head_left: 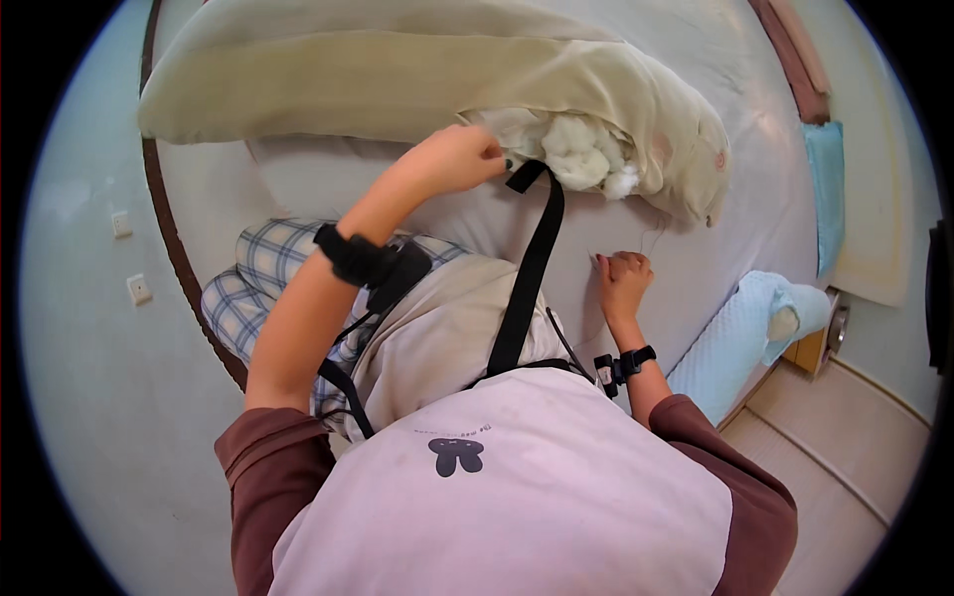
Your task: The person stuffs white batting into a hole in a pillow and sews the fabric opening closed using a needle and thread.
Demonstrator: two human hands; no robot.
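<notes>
Beyond both hands, across the far side of the bed sheet (715, 258): long beige cushion (328, 84), long axis running left to right, right-hand end bending down toward the person. Opening (509, 125) sits in the near side, right of mid-length, with white stuffing (576, 154) bulging out

Key relation (my judgement): opening vs. each hand. Left hand (462, 159) is clearly the nearer, at the opening's left end, stuffing just to the right of its fingertips. Cushion body extends behind this hand and well off to its left. Contact with the cloth: cannot tell

Right hand (624, 283) is low over the sheet, apart from the cushion. From it, the opening lies away from the body and to the left; the cushion's drooping right end lies away and to the right. Thin thread (656, 235) loops on the sheet between this hand and that end

Hand states: left, fingers curled in, narrow; anything between them, cannot tell. Right, fingers folded, thumb near forefinger, narrow; a small thing pinched there would be too fine to make out

Note: black strap (532, 268) rises from the torso, upper end beside the left fingertips, in front of the opening's lower edge
</notes>
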